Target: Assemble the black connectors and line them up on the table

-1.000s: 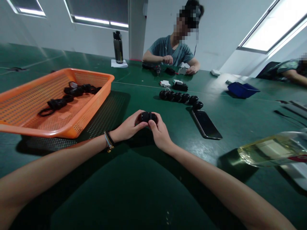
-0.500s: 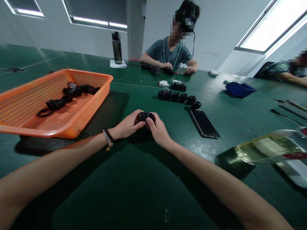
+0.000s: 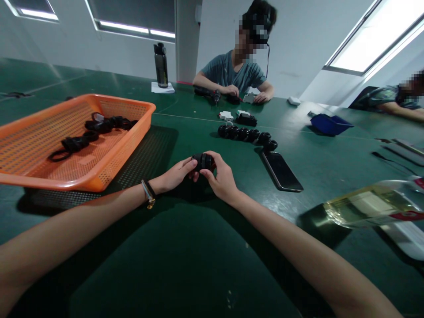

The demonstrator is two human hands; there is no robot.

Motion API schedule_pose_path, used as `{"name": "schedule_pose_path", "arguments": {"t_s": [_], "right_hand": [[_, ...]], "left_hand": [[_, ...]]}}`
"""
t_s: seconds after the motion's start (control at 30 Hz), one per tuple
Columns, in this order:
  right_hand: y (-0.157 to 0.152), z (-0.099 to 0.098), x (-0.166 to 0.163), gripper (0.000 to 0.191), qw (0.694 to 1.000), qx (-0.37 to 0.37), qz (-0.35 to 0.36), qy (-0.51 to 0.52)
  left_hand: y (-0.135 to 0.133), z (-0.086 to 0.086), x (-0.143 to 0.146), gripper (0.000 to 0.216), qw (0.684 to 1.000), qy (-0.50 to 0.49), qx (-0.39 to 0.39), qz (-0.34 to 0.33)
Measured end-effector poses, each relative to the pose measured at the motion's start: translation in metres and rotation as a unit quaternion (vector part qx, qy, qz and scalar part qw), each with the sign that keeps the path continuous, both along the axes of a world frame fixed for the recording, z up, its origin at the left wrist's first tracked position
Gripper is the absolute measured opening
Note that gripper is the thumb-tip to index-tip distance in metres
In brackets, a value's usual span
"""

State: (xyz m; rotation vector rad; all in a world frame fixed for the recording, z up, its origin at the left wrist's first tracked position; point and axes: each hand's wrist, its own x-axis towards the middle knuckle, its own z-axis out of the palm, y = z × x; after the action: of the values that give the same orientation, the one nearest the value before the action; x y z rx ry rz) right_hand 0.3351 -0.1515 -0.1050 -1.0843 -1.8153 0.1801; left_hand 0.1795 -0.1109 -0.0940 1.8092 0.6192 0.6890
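Note:
Both my hands meet over the green table (image 3: 185, 265) around a small black round part (image 3: 202, 161). My left hand (image 3: 175, 176) pinches its left side with the fingertips. My right hand (image 3: 221, 178) wraps round its right side, thumb on top. Beyond them a row of several similar black round parts (image 3: 247, 134) lies on the table. To the left stands an orange mesh basket (image 3: 109, 165) with black rings and parts (image 3: 92, 132) inside.
A black phone (image 3: 281, 171) lies flat right of my hands. A clear bottle of yellowish liquid (image 3: 371, 205) lies at the right. A blue tray (image 3: 329, 124) and a dark flask (image 3: 161, 65) stand farther off. One person sits opposite, another at far right.
My hands have turned the black part slightly; the left fingers slid lower and the right hand now covers more of it. The view shifted little.

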Motion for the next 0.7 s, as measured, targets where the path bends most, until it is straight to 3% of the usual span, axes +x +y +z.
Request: {"name": "schedule_pose_path", "arguments": {"t_s": [0.1,0.33,0.7], "right_hand": [[-0.001,0.000,0.001,0.047,1.000,0.023,0.005,-0.014],[-0.007,-0.001,-0.004,0.044,1.000,0.025,-0.007,0.013],[-0.015,0.002,-0.014,0.042,0.991,-0.084,0.001,0.104]], "left_hand": [[-0.007,0.002,0.002,0.052,1.000,-0.022,-0.019,0.007],[-0.016,0.008,0.003,0.049,0.998,-0.038,0.023,0.033],[-0.015,0.012,0.000,0.054,0.991,-0.002,0.126,0.054]]}}
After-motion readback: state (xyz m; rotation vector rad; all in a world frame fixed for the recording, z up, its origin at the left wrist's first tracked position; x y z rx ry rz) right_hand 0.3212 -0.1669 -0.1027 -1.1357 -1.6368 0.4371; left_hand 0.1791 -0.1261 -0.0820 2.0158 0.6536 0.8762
